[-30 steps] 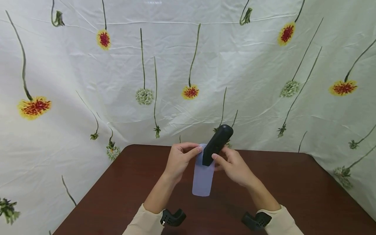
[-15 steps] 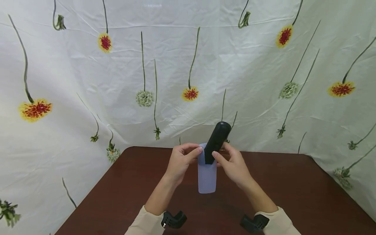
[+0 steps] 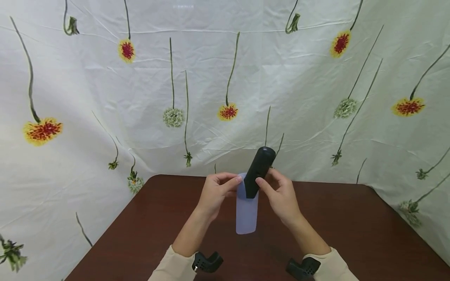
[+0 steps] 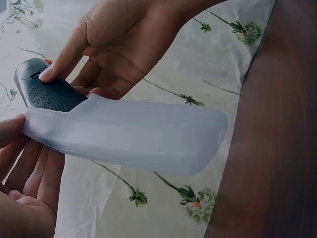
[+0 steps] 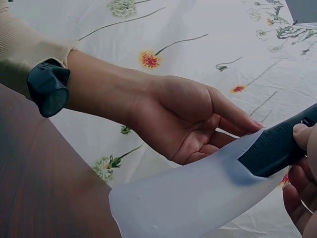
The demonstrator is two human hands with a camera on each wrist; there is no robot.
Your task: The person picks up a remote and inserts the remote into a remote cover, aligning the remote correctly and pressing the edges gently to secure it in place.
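A black remote control leans to the right, its lower end overlapping the mouth of a translucent whitish sleeve. My left hand pinches the sleeve's upper left edge between thumb and fingers. On the other side, my right hand pinches the remote, thumb on the face toward me and fingers behind. In the left wrist view, small print and a cover latch show on the remote, and its end disappears behind the sleeve's rim. The sleeve hangs with its closed end down over the table.
Below the hands lies a dark reddish-brown table with rounded far corners. Behind it hangs a white cloth printed with flowers. Each cream sleeve cuff has a black wrist camera on it.
The translucent sleeve has swung from a leftward slant to nearly upright, its bottom moving right. The remote has shifted slightly left, and my right thumb sits a little higher on it.
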